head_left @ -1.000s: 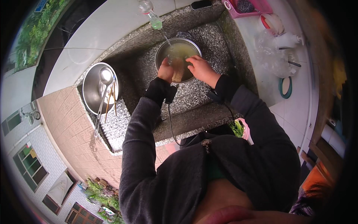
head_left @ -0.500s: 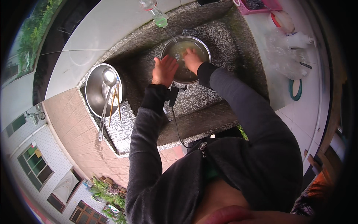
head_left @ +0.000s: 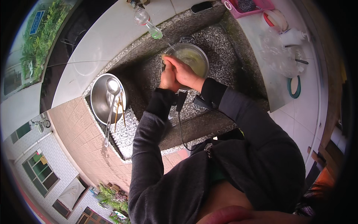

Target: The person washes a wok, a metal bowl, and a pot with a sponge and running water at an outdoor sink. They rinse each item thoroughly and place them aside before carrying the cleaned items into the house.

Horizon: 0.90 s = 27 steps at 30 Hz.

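Observation:
My left hand (head_left: 169, 79) and my right hand (head_left: 188, 75) are pressed together over the left rim of a round steel pot (head_left: 207, 62). The right hand lies across the left fingers and hides most of them. A small yellowish bit shows at the fingertips, too small to name; whatever lies between the palms is hidden. Cloudy, yellow-green water (head_left: 197, 61) fills the pot, which stands in a speckled stone sink (head_left: 220, 48). A thin stream of water falls toward it from a clear and green plastic spout (head_left: 155, 33).
On the sink's left ledge, a steel basin (head_left: 97, 102) holds a ladle (head_left: 113, 86) and chopsticks (head_left: 117, 110). The right counter carries a pink basket (head_left: 266, 5), a clear plastic bag (head_left: 278, 56) and a green ring (head_left: 294, 89). A black cord (head_left: 179, 127) hangs near my wrists.
My right hand has come up out of the water and moved left onto my left hand. Both hands now meet at the pot's left rim. The whole view has shifted slightly.

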Tool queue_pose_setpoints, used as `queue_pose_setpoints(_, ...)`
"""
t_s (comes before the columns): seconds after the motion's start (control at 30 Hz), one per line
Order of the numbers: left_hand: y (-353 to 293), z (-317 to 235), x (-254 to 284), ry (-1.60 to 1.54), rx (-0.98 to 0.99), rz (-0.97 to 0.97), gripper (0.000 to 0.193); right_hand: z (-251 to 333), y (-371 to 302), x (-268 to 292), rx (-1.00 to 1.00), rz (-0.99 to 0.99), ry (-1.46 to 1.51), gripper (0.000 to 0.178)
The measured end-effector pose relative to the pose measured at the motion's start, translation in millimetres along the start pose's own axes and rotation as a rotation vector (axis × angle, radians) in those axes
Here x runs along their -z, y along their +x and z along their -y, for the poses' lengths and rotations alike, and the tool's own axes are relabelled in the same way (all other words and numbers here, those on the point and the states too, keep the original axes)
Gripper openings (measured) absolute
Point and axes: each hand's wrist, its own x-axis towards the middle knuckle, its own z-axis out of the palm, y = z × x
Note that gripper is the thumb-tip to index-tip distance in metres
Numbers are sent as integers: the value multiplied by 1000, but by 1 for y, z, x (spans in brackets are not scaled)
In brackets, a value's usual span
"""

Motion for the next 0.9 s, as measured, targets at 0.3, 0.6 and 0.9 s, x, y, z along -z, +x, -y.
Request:
queue_pose_setpoints(0.3,13,-1,5,2,-84,-72,53,-22,-25,-3,40,-27,-154,40)
queue_pose_setpoints(0.6,-1,4,17,445,-395,206,50,-110,14,19,-446,-52,-47,35)
queue_pose_setpoints(0.9,-3,-5,26,2317,-667,57,45,-44,-3,41,56,102,-303,52)
